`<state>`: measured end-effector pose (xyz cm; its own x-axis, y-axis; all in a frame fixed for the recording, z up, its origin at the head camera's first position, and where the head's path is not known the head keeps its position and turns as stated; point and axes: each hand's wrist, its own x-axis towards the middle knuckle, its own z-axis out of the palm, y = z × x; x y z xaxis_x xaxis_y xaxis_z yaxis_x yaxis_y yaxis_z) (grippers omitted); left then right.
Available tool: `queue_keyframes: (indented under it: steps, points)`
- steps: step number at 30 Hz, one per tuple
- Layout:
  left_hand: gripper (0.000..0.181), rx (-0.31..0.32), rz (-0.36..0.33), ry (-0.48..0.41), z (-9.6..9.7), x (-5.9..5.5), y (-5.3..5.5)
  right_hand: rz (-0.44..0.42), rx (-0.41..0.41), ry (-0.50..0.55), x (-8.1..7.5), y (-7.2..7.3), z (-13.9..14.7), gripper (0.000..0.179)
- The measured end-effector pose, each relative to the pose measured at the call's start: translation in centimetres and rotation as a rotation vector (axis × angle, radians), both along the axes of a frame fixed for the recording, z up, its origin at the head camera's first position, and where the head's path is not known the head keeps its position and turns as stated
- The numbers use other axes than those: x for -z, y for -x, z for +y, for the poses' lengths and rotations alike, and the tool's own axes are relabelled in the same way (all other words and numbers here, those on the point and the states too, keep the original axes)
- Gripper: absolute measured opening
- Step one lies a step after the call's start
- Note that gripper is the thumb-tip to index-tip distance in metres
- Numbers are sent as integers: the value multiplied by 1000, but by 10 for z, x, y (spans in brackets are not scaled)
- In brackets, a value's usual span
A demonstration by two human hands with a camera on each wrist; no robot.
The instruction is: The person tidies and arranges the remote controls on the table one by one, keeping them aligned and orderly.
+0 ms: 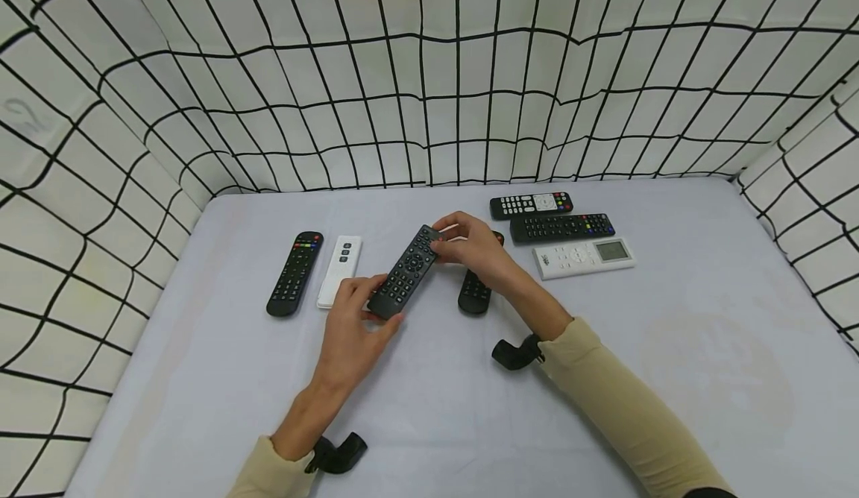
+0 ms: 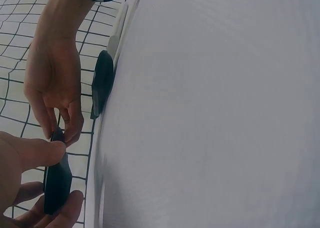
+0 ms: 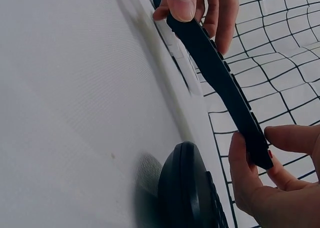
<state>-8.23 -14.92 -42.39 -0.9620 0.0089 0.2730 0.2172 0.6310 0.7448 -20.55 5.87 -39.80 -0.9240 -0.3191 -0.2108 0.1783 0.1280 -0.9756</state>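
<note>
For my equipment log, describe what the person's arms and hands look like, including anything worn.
The left hand and right hand are bare, with no gloves or rings visible. The arms wear plain beige sleeves ending at the wrists. A glossy black, elbow-shaped piece sticks out at the left wrist and another at the right. No cables show.

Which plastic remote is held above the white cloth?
The dark-grey oblong remote, its ends gripped by the left hand and right hand; the others lie on the white cloth.
</note>
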Motion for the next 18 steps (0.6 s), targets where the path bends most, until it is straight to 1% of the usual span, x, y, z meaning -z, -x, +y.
queue_keyframes:
  steps: [7,13,18]
  points:
    - [67,-16,-39,-1,2,-2,-2,12,14,25,1,1,-2,36]
    - [69,-24,-23,-30,2,-3,-2,14,30,59,0,2,-4,35]
    - [72,-12,-27,-62,3,-3,-2,0,51,64,0,5,-7,35]
